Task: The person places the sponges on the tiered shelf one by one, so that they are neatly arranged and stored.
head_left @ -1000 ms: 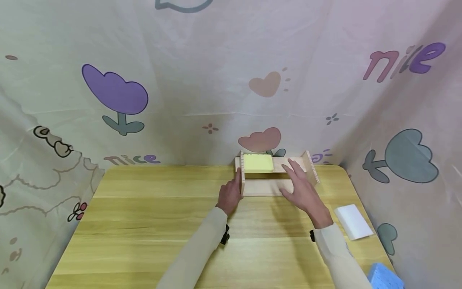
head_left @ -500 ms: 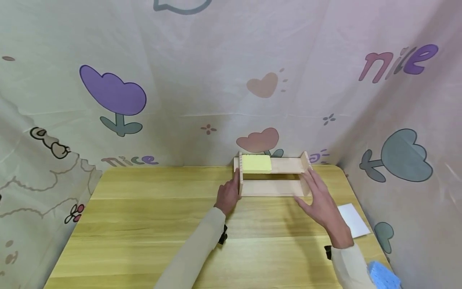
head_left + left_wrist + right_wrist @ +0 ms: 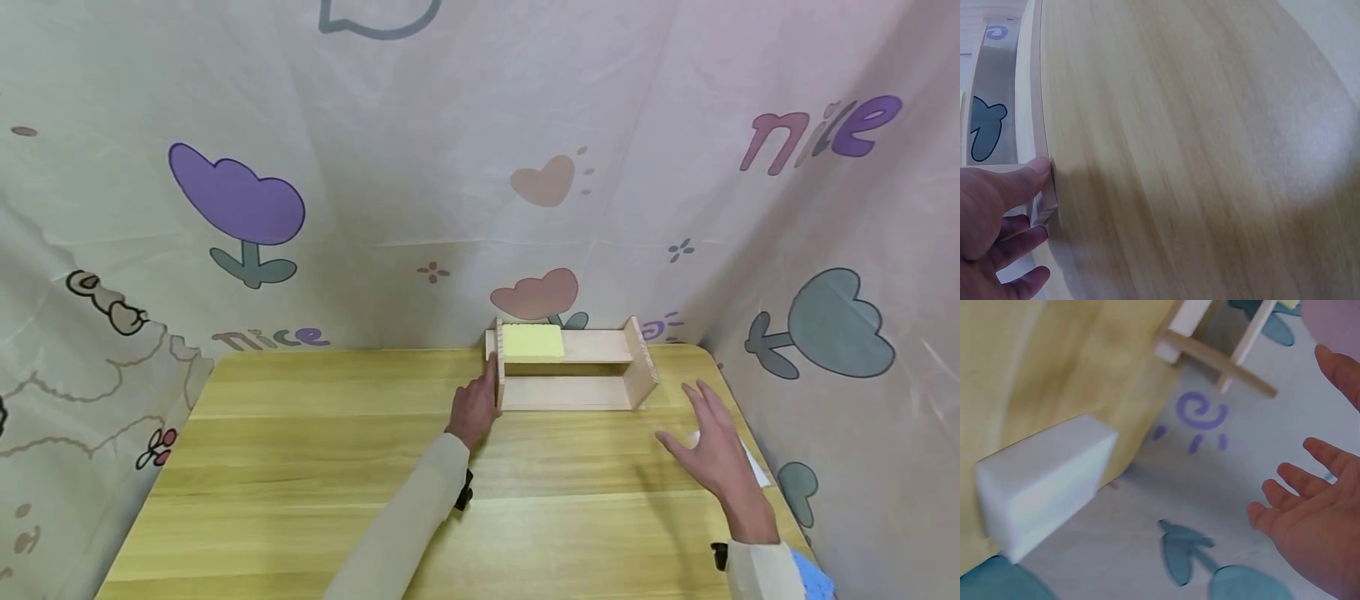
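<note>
A small wooden rack (image 3: 566, 393) stands at the table's back edge, with a yellow sponge-like block (image 3: 532, 342) on the left of its upper board. My left hand (image 3: 474, 410) holds the rack's left side panel; in the left wrist view its thumb (image 3: 1025, 178) lies over the panel's front corner, other fingers below. My right hand (image 3: 716, 450) is in the air right of the rack, fingers spread, holding nothing. Below it lies a white block (image 3: 1047, 484), mostly hidden by the hand in the head view but plain in the right wrist view.
A blue sponge-like block (image 3: 813, 575) lies at the lower right, partly behind the right sleeve. The wooden table (image 3: 315, 467) meets printed cloth (image 3: 405, 167) at the back and cloth hangings at both sides.
My right hand has moved from over the rack's right part to the right and nearer me, now above the white block. The left hand stays at the left panel.
</note>
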The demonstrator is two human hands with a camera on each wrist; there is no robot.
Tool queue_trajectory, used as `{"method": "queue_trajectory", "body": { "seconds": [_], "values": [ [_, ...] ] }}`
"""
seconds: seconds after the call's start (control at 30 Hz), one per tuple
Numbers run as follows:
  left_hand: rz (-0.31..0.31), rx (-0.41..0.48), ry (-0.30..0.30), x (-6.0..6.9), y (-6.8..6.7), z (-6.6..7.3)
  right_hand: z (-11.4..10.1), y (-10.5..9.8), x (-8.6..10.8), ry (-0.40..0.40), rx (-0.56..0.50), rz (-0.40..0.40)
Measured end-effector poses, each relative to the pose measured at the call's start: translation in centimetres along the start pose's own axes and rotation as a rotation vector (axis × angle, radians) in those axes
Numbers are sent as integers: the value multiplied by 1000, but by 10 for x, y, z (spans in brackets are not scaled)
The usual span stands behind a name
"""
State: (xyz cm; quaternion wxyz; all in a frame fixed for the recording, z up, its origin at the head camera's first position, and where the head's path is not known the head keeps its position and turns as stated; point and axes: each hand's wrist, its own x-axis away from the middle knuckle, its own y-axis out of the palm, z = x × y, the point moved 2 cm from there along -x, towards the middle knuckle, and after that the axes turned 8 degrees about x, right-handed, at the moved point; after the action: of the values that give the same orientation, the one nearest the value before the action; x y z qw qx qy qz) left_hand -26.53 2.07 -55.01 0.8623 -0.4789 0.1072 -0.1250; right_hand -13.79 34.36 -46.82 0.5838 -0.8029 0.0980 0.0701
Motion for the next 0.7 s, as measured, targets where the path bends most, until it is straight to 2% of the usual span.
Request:
{"method": "queue_trajectory", "body": {
  "seconds": [0.27,0.5,0.7],
  "values": [
    [-3,-5,5,0,0,0,37,9,15,162,30,-100],
    [7,-12,7,0,-1,0,68,16,21,166,54,-111],
    [0,-31,13,0,0,0,80,20,26,209,79,-141]
  ]
}}
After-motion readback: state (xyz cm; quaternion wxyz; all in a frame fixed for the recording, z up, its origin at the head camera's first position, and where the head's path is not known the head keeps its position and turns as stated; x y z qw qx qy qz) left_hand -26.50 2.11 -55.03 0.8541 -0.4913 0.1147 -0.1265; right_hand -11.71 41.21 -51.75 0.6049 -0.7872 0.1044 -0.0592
